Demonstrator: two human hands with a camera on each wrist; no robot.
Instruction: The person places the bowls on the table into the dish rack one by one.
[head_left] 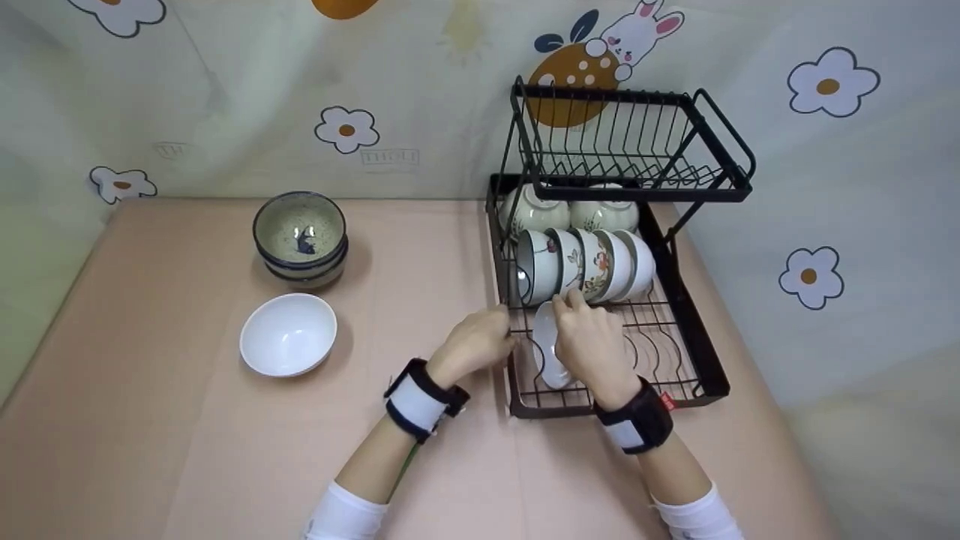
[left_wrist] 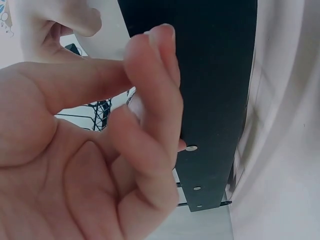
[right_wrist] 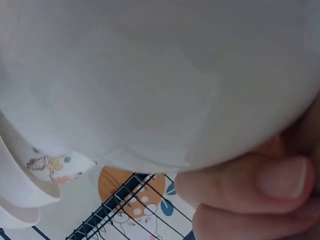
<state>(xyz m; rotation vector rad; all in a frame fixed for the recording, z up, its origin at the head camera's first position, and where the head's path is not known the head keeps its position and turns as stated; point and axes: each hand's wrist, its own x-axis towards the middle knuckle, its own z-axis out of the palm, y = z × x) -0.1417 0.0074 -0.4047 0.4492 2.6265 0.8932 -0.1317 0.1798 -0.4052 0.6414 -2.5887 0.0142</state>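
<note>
My right hand (head_left: 591, 337) grips a white bowl (head_left: 550, 352) by its rim, standing it on edge among the front wires of the black dish rack (head_left: 570, 412). In the right wrist view the smooth side of that bowl fills most of the picture, with fingers (right_wrist: 282, 180) at its lower right edge. My left hand (head_left: 474, 341) is beside the rack's left rim. Its fingers (left_wrist: 155, 90) curl loosely near the thumb, and the palm holds nothing. Behind the held bowl, a row of several patterned bowls (head_left: 594, 262) stands on edge.
Greenish bowls (head_left: 300, 232) are stacked on the left of the table, with a white bowl (head_left: 289, 334) in front of them. Pale bowls (head_left: 541, 210) sit at the rack's back, beneath its raised upper tier (head_left: 637, 193). A patterned curtain (head_left: 420, 90) hangs behind.
</note>
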